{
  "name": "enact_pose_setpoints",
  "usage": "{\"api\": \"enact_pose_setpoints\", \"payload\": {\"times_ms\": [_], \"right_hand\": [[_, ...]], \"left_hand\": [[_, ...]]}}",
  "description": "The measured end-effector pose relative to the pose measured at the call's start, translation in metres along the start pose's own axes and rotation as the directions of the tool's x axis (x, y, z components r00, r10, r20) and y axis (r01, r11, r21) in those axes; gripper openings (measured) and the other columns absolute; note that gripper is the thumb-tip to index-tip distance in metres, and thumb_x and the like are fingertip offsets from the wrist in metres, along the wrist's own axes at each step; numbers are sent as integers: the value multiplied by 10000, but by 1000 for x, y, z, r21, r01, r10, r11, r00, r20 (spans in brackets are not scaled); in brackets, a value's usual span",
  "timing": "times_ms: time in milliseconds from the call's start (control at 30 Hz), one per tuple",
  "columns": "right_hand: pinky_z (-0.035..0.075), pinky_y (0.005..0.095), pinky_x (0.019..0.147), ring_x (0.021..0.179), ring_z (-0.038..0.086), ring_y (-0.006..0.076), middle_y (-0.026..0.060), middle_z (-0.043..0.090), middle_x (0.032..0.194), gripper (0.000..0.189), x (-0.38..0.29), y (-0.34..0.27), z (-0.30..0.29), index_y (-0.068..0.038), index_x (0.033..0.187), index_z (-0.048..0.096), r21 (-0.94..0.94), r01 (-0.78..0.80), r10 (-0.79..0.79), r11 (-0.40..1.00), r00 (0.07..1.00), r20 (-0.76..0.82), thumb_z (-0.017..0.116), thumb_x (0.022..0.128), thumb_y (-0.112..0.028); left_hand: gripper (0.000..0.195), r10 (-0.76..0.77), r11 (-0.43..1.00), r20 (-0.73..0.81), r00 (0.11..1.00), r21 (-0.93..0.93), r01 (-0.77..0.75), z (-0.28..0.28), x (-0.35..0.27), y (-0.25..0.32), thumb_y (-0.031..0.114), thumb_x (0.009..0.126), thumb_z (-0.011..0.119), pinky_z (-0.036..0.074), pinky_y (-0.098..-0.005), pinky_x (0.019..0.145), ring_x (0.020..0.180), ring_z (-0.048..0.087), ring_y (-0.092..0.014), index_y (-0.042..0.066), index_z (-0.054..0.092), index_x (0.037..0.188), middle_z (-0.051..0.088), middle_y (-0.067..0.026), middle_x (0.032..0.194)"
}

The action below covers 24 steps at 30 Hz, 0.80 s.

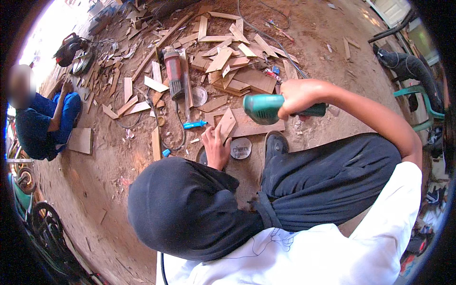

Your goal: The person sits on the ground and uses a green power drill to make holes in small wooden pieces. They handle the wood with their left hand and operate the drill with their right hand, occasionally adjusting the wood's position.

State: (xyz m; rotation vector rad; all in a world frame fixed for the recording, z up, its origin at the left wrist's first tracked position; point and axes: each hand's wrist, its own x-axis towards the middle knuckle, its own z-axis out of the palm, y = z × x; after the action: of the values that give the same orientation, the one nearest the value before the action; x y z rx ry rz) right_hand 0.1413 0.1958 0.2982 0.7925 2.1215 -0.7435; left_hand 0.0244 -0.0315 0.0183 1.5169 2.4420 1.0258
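Note:
My right hand [302,96] grips a green handheld power tool [263,108], raised above the ground on the right; its exact kind is hard to tell. My left hand [216,146] holds a small wooden piece with an angled end [227,124] between thumb and fingers. This piece rests on a wider wooden board [258,123] lying on the ground before me. A round abrasive disc [241,148] bearing writing lies between my feet, just right of my left hand. Beyond my left fingertips is a blue marker [194,124].
A heap of cut wooden pieces [245,76] covers the ground ahead. A red corded power tool [174,69] stands to its left, and a circular saw [67,50] lies farther left. Another person [39,121] squats at the left. A cable [274,42] crosses the dirt floor; a green chair [422,103] stands right.

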Motion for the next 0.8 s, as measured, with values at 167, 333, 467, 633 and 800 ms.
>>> {"api": "enact_pose_setpoints", "payload": {"times_ms": [167,333,467,633,800], "right_hand": [[548,348,492,560,651,214,133,645,689,301,12,4,3,65,783,657,476,-35,27,879,999,23,704,649,-201],[549,346,484,559,645,205,142,644,705,299,15,-5,12,77,790,645,583,-23,59,812,997,-42,689,674,-196],[555,351,487,561,648,208,152,645,707,305,23,-4,17,83,809,641,645,-28,67,764,997,-37,687,678,-189],[556,363,479,568,654,214,164,640,704,325,26,-3,17,90,839,636,598,-12,54,801,997,-52,689,680,-189],[556,366,473,573,657,215,164,638,705,332,28,-1,17,92,851,633,653,-32,72,757,997,-35,689,680,-188]], "left_hand": [[624,-28,1000,-41,999,1,28,6,-3,-12,136,724,765,362,-468,990,1115,440,-384,37,519,1288,485,-196,1183],[545,-51,999,-26,998,-6,51,8,-2,-12,151,734,753,367,-460,974,1099,445,-373,36,554,1229,508,-180,1157],[527,-62,998,-19,998,0,62,7,-1,-13,156,737,751,366,-459,973,1094,447,-368,40,561,1215,512,-172,1150],[517,-73,997,-13,997,-24,73,4,0,-12,141,732,751,377,-455,958,1080,450,-362,61,570,1210,516,-160,1134],[510,-74,996,-15,997,-44,73,5,1,-11,124,731,748,387,-454,945,1075,452,-362,72,574,1208,518,-155,1127]]}}
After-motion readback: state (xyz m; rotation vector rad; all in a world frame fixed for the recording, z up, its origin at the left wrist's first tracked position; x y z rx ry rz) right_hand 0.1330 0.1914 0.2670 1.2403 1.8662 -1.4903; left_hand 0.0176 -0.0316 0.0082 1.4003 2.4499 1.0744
